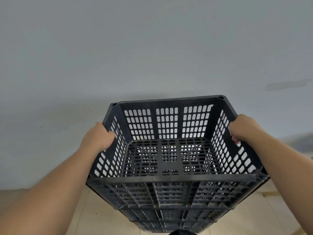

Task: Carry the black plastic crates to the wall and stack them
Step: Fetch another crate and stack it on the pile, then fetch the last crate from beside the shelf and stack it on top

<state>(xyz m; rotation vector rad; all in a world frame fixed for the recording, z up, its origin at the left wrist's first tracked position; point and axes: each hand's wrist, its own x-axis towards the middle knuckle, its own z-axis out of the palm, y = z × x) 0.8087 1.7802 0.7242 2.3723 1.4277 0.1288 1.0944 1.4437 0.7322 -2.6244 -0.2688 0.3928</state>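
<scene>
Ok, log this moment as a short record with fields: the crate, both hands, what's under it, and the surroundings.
top crate: black, slotted, empty, upright
left hand: grips its left rim
right hand: grips its right rim
lower crates: black, directly beneath; whether the top crate touches them is unclear
wall: pale grey, just behind the crates
floor: beige tiles

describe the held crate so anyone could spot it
Before the grey wall stands a stack of black crates. The top crate is it: empty, and the only one with a left hand and right hand gripping its side rims.
</scene>
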